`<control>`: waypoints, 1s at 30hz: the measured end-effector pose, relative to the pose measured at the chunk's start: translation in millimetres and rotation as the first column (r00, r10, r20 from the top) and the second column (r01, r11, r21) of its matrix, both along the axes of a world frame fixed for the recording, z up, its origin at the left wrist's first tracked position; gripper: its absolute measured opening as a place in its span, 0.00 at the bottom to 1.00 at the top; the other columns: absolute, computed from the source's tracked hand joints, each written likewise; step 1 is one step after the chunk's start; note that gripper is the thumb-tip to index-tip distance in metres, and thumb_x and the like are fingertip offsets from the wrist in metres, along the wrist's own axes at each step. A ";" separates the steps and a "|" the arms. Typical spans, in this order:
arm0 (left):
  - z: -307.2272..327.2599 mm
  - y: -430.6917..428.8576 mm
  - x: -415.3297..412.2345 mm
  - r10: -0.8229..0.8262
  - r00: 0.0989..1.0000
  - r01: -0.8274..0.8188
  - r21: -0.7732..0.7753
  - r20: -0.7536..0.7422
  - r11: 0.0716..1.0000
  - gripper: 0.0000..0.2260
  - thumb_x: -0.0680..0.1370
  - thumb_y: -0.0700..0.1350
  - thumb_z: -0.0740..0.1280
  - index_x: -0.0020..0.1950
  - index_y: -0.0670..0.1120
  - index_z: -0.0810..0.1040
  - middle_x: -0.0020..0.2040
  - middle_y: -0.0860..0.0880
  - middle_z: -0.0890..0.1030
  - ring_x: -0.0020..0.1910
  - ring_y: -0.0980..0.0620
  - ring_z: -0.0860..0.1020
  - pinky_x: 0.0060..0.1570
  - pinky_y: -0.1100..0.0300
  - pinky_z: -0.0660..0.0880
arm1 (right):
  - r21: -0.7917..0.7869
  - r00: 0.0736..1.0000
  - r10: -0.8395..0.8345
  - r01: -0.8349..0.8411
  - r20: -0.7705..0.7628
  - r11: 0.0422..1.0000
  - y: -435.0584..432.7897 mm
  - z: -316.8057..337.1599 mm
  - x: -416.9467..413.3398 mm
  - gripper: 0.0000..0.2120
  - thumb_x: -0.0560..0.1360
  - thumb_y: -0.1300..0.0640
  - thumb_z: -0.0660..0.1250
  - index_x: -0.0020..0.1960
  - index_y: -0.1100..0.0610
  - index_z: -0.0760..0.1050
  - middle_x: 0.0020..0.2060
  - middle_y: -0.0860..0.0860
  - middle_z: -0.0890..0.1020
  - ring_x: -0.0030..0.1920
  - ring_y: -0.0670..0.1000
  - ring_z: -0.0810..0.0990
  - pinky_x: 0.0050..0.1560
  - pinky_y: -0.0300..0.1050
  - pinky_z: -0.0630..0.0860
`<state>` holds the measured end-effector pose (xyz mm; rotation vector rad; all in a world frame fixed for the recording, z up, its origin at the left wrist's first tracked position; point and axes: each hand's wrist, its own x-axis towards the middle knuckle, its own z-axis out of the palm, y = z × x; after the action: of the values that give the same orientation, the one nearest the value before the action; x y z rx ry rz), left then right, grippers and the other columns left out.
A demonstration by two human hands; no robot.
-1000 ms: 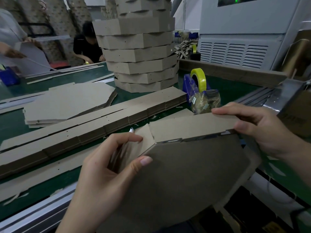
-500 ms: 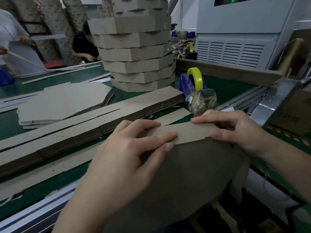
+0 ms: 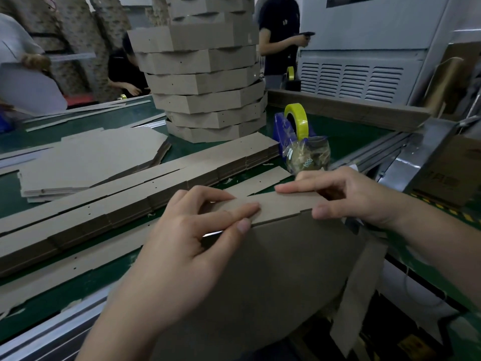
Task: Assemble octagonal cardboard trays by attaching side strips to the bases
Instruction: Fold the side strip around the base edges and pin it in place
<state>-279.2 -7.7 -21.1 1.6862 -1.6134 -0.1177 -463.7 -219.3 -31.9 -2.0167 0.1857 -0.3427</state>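
Cardboard strip (image 3: pixel 283 207) pinched, seemingly against base (image 3: pixel 273 272).

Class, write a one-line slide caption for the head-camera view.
Left hand and right hand pinch a side strip against the edge of a cardboard base; finished trays stand stacked behind.

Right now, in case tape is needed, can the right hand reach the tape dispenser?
Probably yes: the tape dispenser sits just beyond the right hand, which must first release the side strip.

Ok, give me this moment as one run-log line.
step: fitting side strip to octagonal base | left hand: pinches side strip | right hand: pinches side strip | behind: tape dispenser, stack of finished trays
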 end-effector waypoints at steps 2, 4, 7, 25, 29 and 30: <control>-0.8 0.2 -0.9 0.009 1.000 -0.009 -0.010 -0.006 1.000 0.12 0.73 0.62 0.60 0.54 0.68 0.80 0.55 0.62 0.77 0.59 0.54 0.73 0.56 0.59 0.70 | 0.000 1.000 0.000 0.000 -0.007 1.000 -2.4 -1.0 1.0 0.31 0.67 0.34 0.71 0.64 0.51 0.79 0.46 0.52 0.76 0.51 0.49 0.76 0.53 0.34 0.72; -1.1 -0.2 -1.1 0.017 0.998 -0.018 -0.018 -0.059 1.000 0.10 0.73 0.59 0.63 0.52 0.67 0.80 0.54 0.61 0.77 0.59 0.56 0.73 0.56 0.60 0.68 | 0.003 1.000 -0.010 0.010 -0.009 1.000 -3.2 -0.7 3.0 0.23 0.69 0.38 0.71 0.61 0.47 0.80 0.46 0.57 0.75 0.51 0.52 0.75 0.56 0.34 0.71; -2.1 -0.4 -1.3 0.031 0.995 -0.034 -0.026 -0.099 0.999 0.11 0.72 0.56 0.64 0.51 0.67 0.81 0.53 0.61 0.77 0.59 0.58 0.73 0.55 0.61 0.67 | -0.001 1.000 0.000 0.000 -0.011 1.000 -2.0 2.2 6.2 0.20 0.72 0.48 0.65 0.62 0.50 0.79 0.46 0.44 0.80 0.53 0.41 0.77 0.56 0.31 0.70; 0.8 10.0 6.3 -0.016 0.979 0.012 0.022 0.204 1.000 0.18 0.75 0.61 0.58 0.62 0.63 0.77 0.59 0.56 0.74 0.59 0.52 0.72 0.54 0.64 0.68 | -0.134 0.999 0.035 -0.039 -0.036 0.990 -2.2 8.2 1.4 0.31 0.65 0.41 0.75 0.65 0.51 0.76 0.48 0.45 0.77 0.51 0.42 0.76 0.52 0.34 0.72; 1.2 8.3 2.9 -0.008 0.956 0.002 0.018 0.294 1.000 0.17 0.76 0.58 0.58 0.63 0.60 0.77 0.58 0.52 0.74 0.57 0.49 0.73 0.54 0.63 0.69 | -0.297 0.999 0.019 -0.028 -0.033 0.955 0.3 10.6 -1.1 0.26 0.69 0.49 0.71 0.67 0.52 0.74 0.49 0.43 0.77 0.54 0.43 0.75 0.59 0.35 0.69; 2.1 8.5 3.1 -0.011 0.951 0.002 0.028 0.310 1.000 0.17 0.77 0.59 0.58 0.63 0.61 0.77 0.58 0.52 0.74 0.56 0.50 0.73 0.53 0.61 0.70 | -0.314 0.999 0.024 -0.031 -0.028 0.949 0.6 10.5 -2.1 0.26 0.70 0.50 0.71 0.67 0.52 0.73 0.50 0.42 0.77 0.55 0.43 0.75 0.60 0.35 0.68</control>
<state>-276.1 0.8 -19.0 1.7883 -1.8532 0.1295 -465.8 -218.7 -21.4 -2.3372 0.1225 -0.3479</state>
